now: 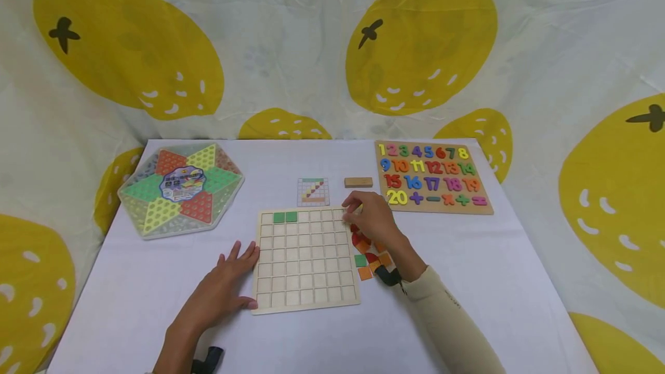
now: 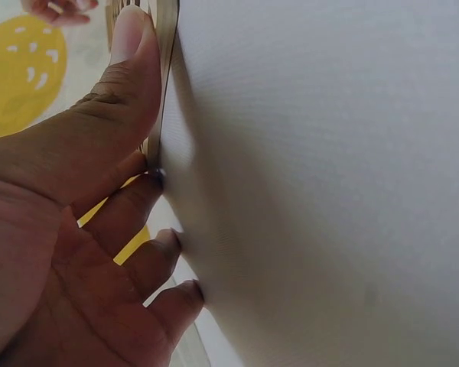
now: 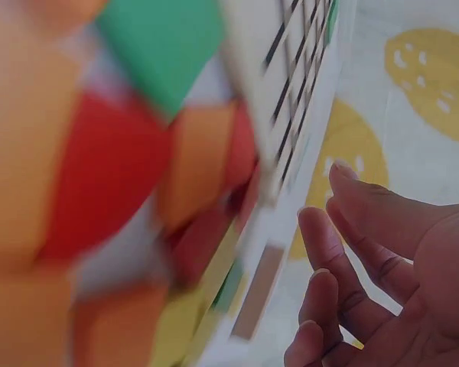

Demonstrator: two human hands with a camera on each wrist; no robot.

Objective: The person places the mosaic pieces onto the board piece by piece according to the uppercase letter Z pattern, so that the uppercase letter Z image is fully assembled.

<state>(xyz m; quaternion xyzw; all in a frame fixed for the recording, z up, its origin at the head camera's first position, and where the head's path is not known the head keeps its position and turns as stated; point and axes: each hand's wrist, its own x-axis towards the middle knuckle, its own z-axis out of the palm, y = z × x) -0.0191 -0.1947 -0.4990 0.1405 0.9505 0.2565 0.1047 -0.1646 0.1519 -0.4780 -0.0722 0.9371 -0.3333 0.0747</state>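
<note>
A wooden grid board (image 1: 305, 258) lies in front of me, with two green tiles (image 1: 285, 217) side by side in its far row. My left hand (image 1: 220, 287) rests at the board's left edge, fingers spread and thumb near the near corner. In the left wrist view its thumb (image 2: 134, 69) lies along the board's edge. My right hand (image 1: 371, 215) hovers by the far right corner, fingers loosely bent. The right wrist view shows nothing between its thumb and fingertips (image 3: 321, 229). Loose red, orange and green tiles (image 1: 365, 273) lie beside the board, partly beneath the right forearm.
Beyond the board lie a small pattern card (image 1: 313, 192) and a brown wooden block (image 1: 358, 182). A number puzzle board (image 1: 436, 210) is at the back right. At the back left sits a hexagonal Chinese checkers set (image 1: 182, 189). A lemon-print cloth (image 1: 291, 62) hangs behind the table.
</note>
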